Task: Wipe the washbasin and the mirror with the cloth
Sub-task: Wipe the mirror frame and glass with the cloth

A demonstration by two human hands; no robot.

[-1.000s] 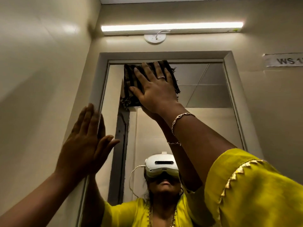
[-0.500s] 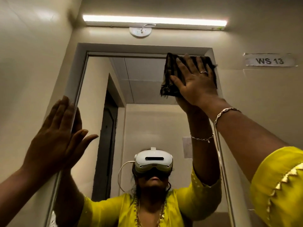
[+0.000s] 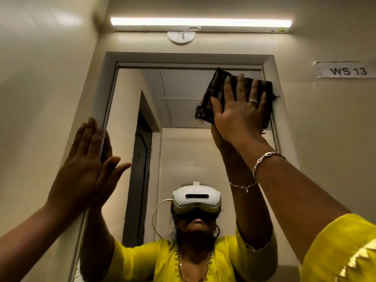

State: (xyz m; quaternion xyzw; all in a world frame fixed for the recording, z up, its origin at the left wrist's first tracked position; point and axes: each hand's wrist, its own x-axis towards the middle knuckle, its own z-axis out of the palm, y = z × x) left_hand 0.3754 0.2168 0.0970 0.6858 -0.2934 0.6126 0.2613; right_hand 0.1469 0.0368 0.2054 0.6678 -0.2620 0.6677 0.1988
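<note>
The mirror (image 3: 183, 151) hangs on the wall in a pale frame and fills the middle of the head view. My right hand (image 3: 240, 112) presses a dark folded cloth (image 3: 215, 88) flat against the glass at its upper right corner, fingers spread over it. My left hand (image 3: 87, 167) rests flat and empty on the mirror's left frame edge, fingers together and thumb out. The washbasin is out of view below.
A tube light (image 3: 201, 23) and a round ceiling rose (image 3: 181, 36) sit above the mirror. A paper label reading WS 13 (image 3: 348, 71) is stuck on the right wall. The left wall (image 3: 40, 88) stands close by. The mirror reflects a person in yellow and a dark door.
My right hand slid the cloth from the mirror's upper left across to its upper right corner, then tilted slightly there. My left hand stayed on the left frame edge.
</note>
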